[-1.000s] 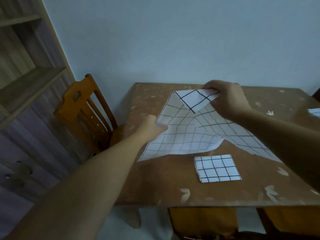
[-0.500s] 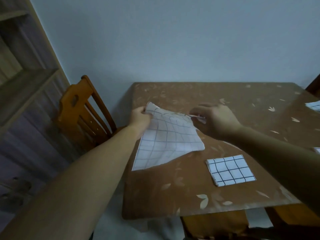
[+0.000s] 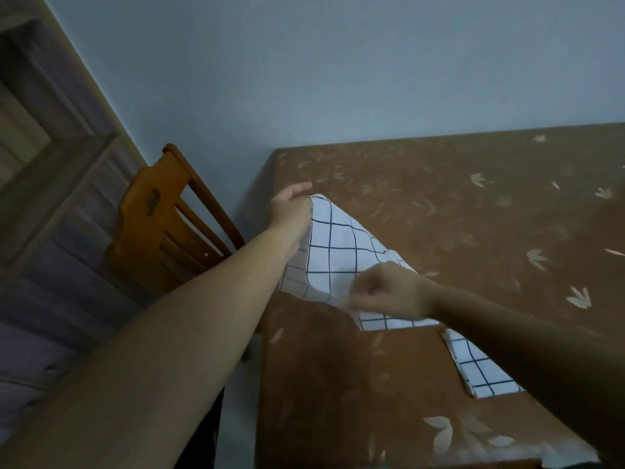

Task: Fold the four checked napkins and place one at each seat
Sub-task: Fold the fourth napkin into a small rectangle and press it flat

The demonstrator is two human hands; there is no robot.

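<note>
Now pinching a limp, light checked napkin (image 3: 338, 252) by corner and edge in left hand (image 3: 291, 211) and blurred right hand (image 3: 389, 289); sagging softly between the fingers (image 3: 368, 292).

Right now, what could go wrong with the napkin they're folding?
1. The loose napkin sits by the table's left edge, held by the left hand and right hand; a slip might drop it toward the chair.
2. The right forearm crosses over the folded napkin and could nudge it crooked.
</note>
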